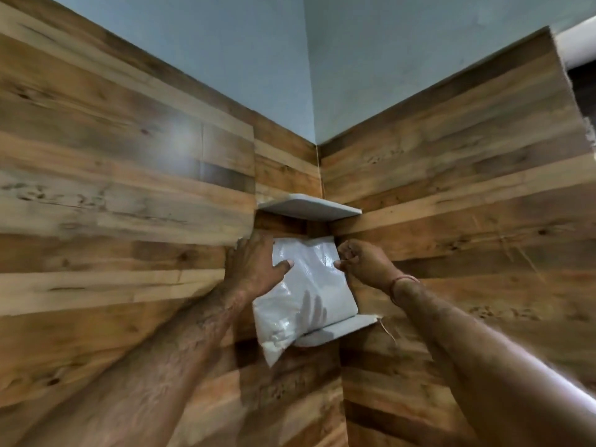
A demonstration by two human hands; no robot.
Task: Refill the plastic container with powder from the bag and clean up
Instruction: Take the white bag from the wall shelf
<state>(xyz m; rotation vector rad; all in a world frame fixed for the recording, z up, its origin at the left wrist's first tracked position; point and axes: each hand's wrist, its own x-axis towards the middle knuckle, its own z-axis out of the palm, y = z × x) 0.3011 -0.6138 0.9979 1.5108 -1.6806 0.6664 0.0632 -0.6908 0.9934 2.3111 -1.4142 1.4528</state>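
Head view is filled by a room corner, where two walls meet just behind the hands. The lower part of both walls is covered with horizontal wood panelling (113, 188), brown and streaked, and the part high above the hands is painted wall (258, 59) in a pale grey-blue colour. Two small white shelves are fixed into the corner. The upper shelf (309, 206) is seen just above both hands, and the lower shelf (335, 329) is seen below them, nearer to the right forearm.

A clear plastic bag (309, 285) is held between the two hands, in front of the corner. Its lower right part is rested on the lower shelf, and its lower left corner is hung down past the shelf edge, under the left hand. White powder (280, 337) is seen inside the bag, mostly gathered in the lower part.

The left hand (254, 266) is placed at the upper left edge of the bag, which is gripped there: the thumb is laid across the front of the plastic and the fingers are hidden behind it, against the panelling. The right hand (364, 259) is closed at the upper right edge, with the fingers curled, and the edge appears to be pinched under the thumb. A thin reddish thread (403, 280) is worn on the right wrist.
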